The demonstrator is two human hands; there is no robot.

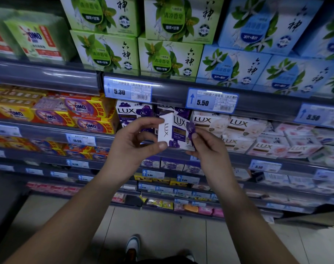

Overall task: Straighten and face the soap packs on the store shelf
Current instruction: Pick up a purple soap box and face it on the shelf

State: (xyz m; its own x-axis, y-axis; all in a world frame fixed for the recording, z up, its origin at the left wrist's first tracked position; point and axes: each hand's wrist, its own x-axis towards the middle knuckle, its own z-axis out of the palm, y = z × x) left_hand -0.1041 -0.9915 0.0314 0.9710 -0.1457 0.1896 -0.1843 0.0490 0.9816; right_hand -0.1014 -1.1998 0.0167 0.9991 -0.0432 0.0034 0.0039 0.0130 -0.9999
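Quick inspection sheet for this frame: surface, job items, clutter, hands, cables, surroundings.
Surface: tiered store shelf with blue price tags.
Job's things: purple Lux pack held off the shelf, tilted; more purple Lux packs behind it.
Clutter: nothing seen.
Grippers: left hand and right hand both pinch the pack.
Cables: nothing seen.
Surroundings: green soap boxes above, OMO packs at left, white Lux packs at right, tiled floor.

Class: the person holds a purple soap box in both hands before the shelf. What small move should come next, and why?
Probably turn the purple soap box so its front faces out, then set it back with the purple boxes behind. The left hand and right hand hold it off the shelf, angled, with its white end showing.
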